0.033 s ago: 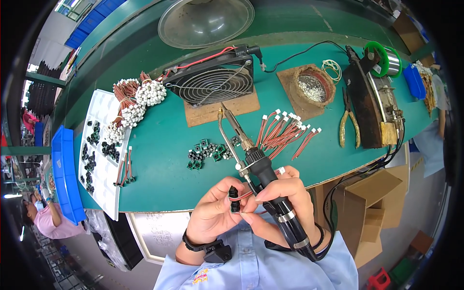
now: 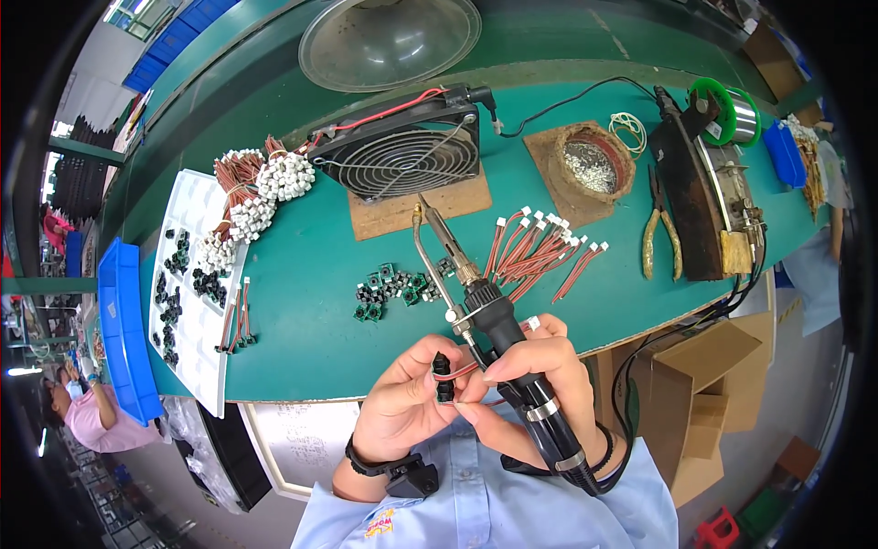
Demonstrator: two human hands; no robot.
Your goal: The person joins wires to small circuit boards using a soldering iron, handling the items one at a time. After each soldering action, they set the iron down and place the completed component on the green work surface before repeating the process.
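Note:
My left hand (image 2: 407,403) pinches a short black ribbed part (image 2: 444,377) upright between thumb and fingers. My right hand (image 2: 540,389) is closed around a black soldering iron (image 2: 498,320), which has a metal tube fixed along its side. The iron's tip points away, toward the fan (image 2: 402,156). Thumb and fingertips of that same hand also pinch a thin red-and-white wire lead (image 2: 465,370) against the black part. The lead's white connector (image 2: 532,323) shows above my right fingers. Whether the wire touches a contact on the part is too small to tell.
Small green-and-black components (image 2: 384,291) and loose wire leads (image 2: 540,252) lie ahead. A white tray (image 2: 187,316) with black parts and bundled leads (image 2: 261,188) are left. Rightward are a pot of solder scraps (image 2: 594,167), pliers (image 2: 660,233), a dark stand (image 2: 700,192) and a solder spool (image 2: 736,117).

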